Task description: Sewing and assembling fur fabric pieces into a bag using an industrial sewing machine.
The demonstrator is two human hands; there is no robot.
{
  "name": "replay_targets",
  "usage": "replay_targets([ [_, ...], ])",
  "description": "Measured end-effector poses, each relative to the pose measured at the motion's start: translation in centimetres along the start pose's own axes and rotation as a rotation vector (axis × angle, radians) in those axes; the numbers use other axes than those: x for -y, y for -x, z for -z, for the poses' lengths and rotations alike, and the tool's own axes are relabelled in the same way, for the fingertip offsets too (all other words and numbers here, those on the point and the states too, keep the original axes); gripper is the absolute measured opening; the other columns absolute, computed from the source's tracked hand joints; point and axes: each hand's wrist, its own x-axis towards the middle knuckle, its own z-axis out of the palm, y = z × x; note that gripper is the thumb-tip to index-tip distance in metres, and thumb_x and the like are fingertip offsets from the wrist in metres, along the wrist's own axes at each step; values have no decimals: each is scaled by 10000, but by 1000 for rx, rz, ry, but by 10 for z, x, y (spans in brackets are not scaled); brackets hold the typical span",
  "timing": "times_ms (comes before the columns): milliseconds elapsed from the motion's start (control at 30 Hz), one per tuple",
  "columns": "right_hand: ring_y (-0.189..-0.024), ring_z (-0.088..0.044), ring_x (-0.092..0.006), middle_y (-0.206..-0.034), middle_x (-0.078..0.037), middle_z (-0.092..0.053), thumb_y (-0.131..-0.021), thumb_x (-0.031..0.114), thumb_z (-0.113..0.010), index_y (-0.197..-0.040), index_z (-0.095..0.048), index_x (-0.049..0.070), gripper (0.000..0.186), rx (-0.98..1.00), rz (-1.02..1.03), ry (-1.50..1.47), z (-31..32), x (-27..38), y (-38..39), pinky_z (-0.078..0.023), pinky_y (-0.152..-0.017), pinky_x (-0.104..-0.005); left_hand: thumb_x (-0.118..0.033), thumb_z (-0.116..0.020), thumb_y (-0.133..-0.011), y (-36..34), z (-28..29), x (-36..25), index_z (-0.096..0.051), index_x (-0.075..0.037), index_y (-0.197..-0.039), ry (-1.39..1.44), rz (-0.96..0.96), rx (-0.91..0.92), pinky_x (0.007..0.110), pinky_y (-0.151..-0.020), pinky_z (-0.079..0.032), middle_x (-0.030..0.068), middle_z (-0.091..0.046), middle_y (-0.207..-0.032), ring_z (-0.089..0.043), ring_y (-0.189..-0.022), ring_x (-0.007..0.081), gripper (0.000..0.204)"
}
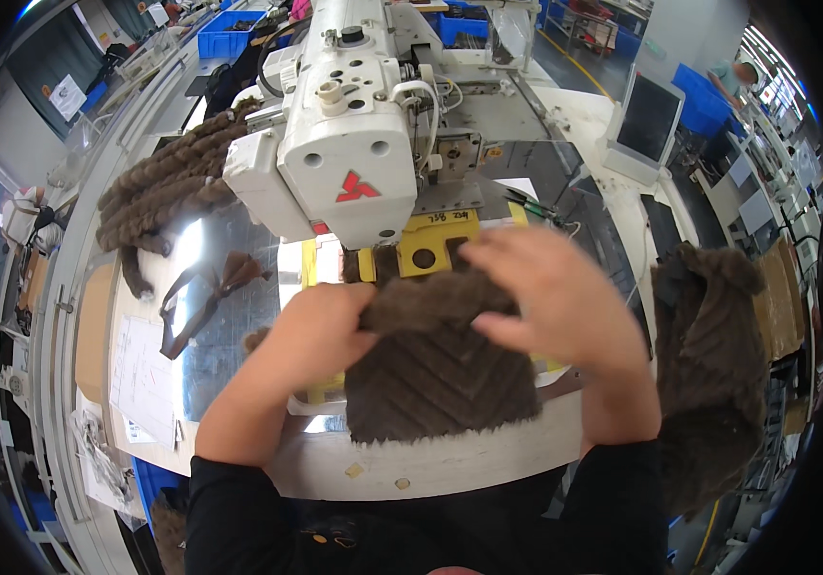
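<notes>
A brown plush fur fabric piece (440, 383) with V-shaped ridges lies before me, its far edge folded into a thick roll. My left hand (325, 331) is closed on the left end of that roll, the fingertips partly hidden. At the other end, my right hand (545, 287) is blurred, with thumb and fingers apart around the roll. Its fingers reach over a yellow template (426, 254) with a round hole and dark strips showing in it. Directly beyond my hands stands the white head of an industrial sewing machine (344, 144).
More brown fur pieces lie heaped at the far left (176, 177). A dark strap (205, 297) and paper sheets (143, 379) rest on the left. To the right hangs a large fur piece (713, 364), below a screen (646, 120). Another person (732, 81) is at the far right.
</notes>
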Motion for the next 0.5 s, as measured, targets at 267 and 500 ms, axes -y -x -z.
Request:
replay_targets([
  [267,-970,-657,-426,-908,-197,-665,-744,28,-683,-970,-613,16,237,352,-296,-130,-41,2,3,-529,-831,-519,-172,-783,-791,3,1,-5,-586,-32,-1007,49,-106,-28,513,-764,-537,200,-700,-912,-682,-915,429,324],
  [500,-903,-642,-443,-861,-219,-646,-695,-10,-651,-938,-608,-20,247,267,-299,0,-14,-42,22,-522,-803,-497,-97,-905,-752,1,18,10,-682,1,-1207,333,-126,-180,323,-842,-554,129,-744,-984,-717,-884,231,516],
])
